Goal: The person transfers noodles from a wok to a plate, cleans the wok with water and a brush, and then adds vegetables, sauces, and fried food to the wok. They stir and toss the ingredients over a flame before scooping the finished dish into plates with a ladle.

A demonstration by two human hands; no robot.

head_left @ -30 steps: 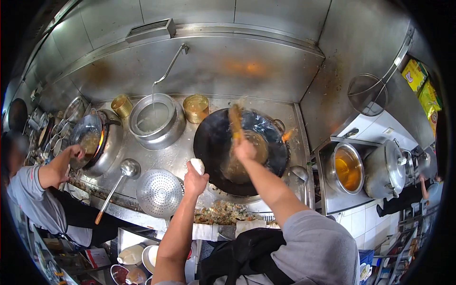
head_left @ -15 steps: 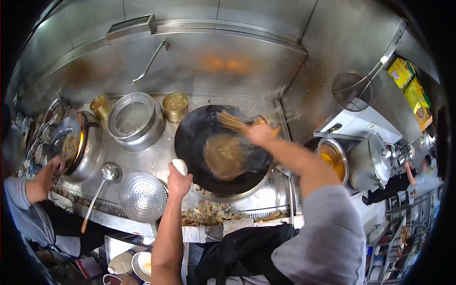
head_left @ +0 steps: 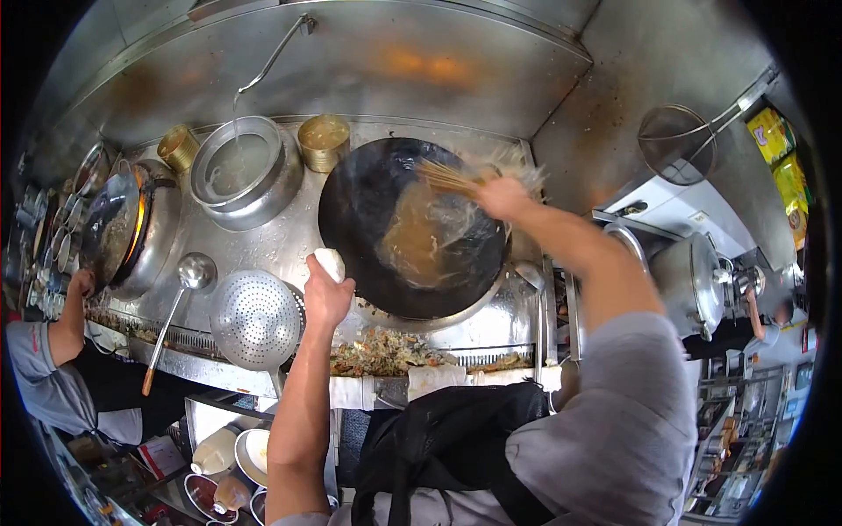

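A black wok (head_left: pixel 360 219) sits in the middle of the steel stove, with murky brown liquid (head_left: pixel 412 237) swirling in it. My right hand (head_left: pixel 504 198) is wrapped round a bundle of thin bamboo sticks, a brush (head_left: pixel 447 179), over the wok's upper right part. Splashes and motion blur surround the brush tips. At the wok's lower left edge, my left hand (head_left: pixel 326 294) is closed round a folded white cloth (head_left: pixel 331 264). Left of that hand lie a perforated strainer (head_left: pixel 255 321) and a ladle (head_left: pixel 196 272).
Water runs from a tap (head_left: pixel 272 60) into a steel pot (head_left: pixel 279 180) between two gold tins. Food scraps (head_left: pixel 377 352) line the front gutter. A co-worker (head_left: pixel 53 368) holds another wok at left. A lidded pot (head_left: pixel 684 285) stands right; a wire skimmer (head_left: pixel 678 145) hangs above.
The view has shifted, so the stove sits higher in it. My right hand has swept the brush across the wok, and water now runs from the tap. My left hand keeps its hold.
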